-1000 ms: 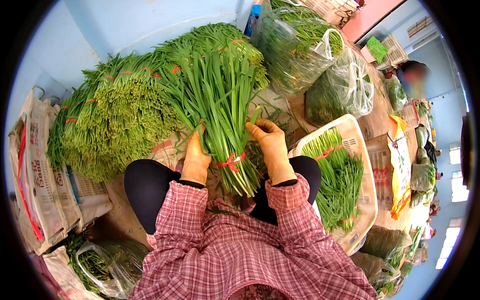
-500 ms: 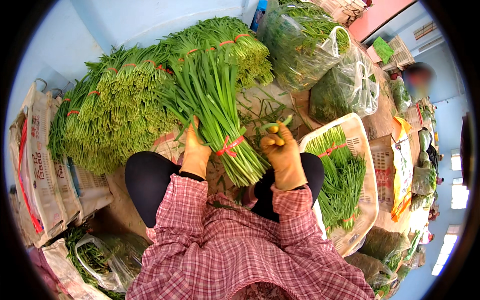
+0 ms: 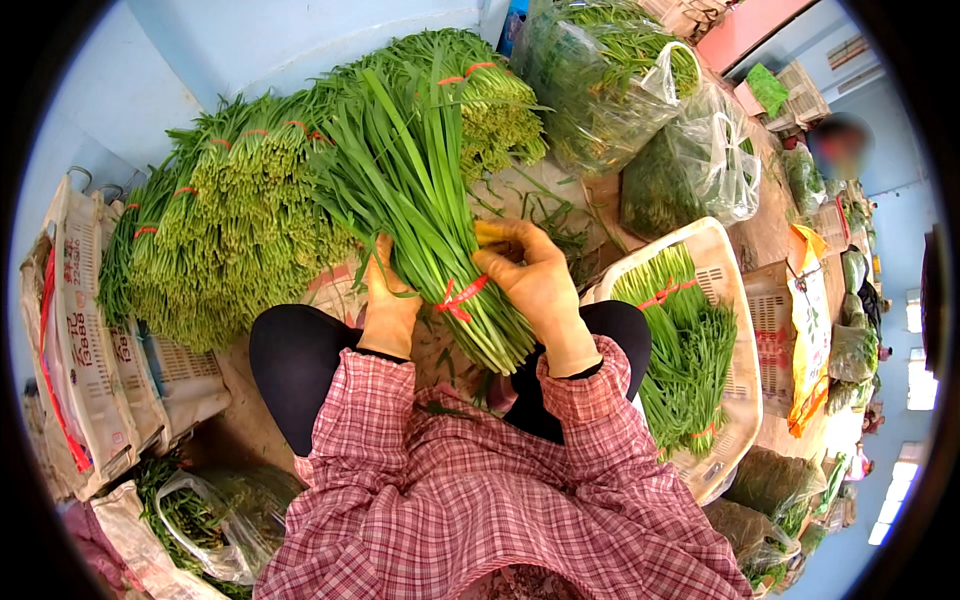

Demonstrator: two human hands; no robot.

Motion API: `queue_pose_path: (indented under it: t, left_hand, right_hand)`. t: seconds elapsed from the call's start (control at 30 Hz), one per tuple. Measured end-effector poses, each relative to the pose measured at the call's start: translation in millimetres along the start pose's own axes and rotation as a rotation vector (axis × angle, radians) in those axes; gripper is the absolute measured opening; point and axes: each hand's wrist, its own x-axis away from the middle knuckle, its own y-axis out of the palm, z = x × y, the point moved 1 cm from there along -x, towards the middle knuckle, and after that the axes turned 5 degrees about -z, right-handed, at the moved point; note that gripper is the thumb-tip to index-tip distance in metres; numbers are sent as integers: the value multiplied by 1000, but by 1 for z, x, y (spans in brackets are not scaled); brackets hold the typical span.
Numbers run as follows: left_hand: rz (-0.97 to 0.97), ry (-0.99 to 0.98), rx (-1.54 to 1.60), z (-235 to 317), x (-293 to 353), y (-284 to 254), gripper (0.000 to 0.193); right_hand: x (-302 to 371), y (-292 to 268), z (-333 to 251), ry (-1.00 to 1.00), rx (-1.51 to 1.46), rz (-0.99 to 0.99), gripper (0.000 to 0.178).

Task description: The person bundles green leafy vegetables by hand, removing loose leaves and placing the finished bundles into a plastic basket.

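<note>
A bunch of garlic chives (image 3: 425,210), tied near its cut ends with a red band (image 3: 460,300), slants across my lap, leaves pointing away from me. My left hand (image 3: 388,305), in an orange-tan glove, is closed around its left side; the fingers underneath are hidden. My right hand (image 3: 535,285), gloved alike, has its thumb and curled fingers pressed against the bunch's right edge, just above the band. Stems stick out below the band toward my right knee. Behind and left of the bunch, tied bunches of chives (image 3: 245,215) are stacked against the wall.
On my right stands a pale plastic crate (image 3: 745,390) holding tied chives. Clear plastic bags of greens (image 3: 600,95) sit at the far right, and another bag (image 3: 235,520) lies at lower left. Stacked crates (image 3: 100,340) line the left. Loose leaves (image 3: 530,205) litter the floor.
My right hand has moved left and up onto the bunch; the short green piece it pinched before is no longer seen in it. The left hand and the bunch have barely shifted.
</note>
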Motion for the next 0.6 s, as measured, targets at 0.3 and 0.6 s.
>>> queue_pose_path:
  t: [0.3, 0.6]
  left_hand:
    - [-61, 86, -62, -7, 7, 13, 42]
    - [18, 83, -181, -11, 11, 19, 47]
  right_hand:
    - [1, 4, 28, -209, 23, 139, 31]
    - [-21, -1, 39, -74, 184, 85, 25]
